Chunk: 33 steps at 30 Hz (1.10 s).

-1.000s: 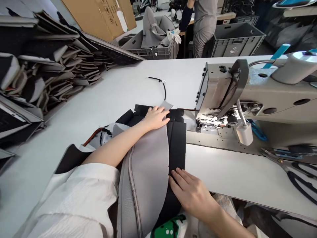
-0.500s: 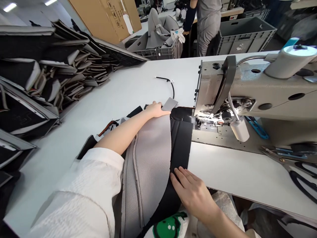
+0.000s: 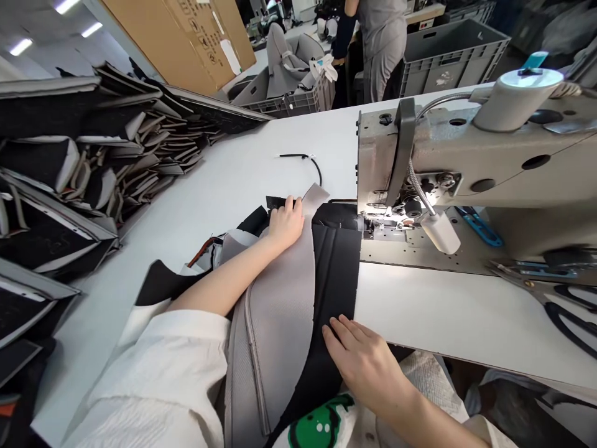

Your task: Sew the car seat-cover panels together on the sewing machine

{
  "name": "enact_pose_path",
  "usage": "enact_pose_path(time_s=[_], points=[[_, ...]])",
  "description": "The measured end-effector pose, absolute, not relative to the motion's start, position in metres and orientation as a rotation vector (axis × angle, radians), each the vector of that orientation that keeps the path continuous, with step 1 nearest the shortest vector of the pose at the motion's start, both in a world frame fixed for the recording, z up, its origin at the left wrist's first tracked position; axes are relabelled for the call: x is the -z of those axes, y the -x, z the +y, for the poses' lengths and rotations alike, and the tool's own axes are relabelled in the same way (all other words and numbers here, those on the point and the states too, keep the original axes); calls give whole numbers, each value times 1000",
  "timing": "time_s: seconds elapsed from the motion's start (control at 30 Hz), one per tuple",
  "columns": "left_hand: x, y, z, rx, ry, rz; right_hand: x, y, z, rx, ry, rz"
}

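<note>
A long grey mesh fabric panel with a raised seam lies over a black fabric piece, whose far end reaches the sewing machine's needle area. My left hand rests on the far part of the grey panel, fingers slightly bent over it beside a narrow grey tab; its thumb is hard to make out. Nearer to me, my right hand lies flat on the black piece's right edge, fingers stretched out. More bunched fabric lies under and left of my left forearm.
The sewing machine stands at right, with blue thread snips and black-handled scissors near it. Stacked black-and-grey panels line the left side. A black cord lies beyond the fabric. Another person stands by grey crates.
My left hand has shifted slightly left on the grey panel, its thumb no longer spread out. The right hand stays on the black piece. The view has turned a little.
</note>
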<state>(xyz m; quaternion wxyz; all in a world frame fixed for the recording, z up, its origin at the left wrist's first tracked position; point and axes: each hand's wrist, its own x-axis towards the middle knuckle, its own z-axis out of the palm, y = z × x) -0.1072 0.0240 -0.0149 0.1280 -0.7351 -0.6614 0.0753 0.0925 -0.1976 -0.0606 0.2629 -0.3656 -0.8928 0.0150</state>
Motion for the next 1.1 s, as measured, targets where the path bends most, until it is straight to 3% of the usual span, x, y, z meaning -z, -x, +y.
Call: enact_pose_path(time_s=[0.27, 0.63, 1.1], points=[[13, 83, -54, -166, 2604, -1518, 58, -94, -193, -3, 949, -2425], [19, 45, -43, -74, 2993, -1482, 83, -91, -190, -144, 959, -2326], [19, 47, -10, -156, 2856, -1346, 83, -90, -192, -44, 949, -2355]])
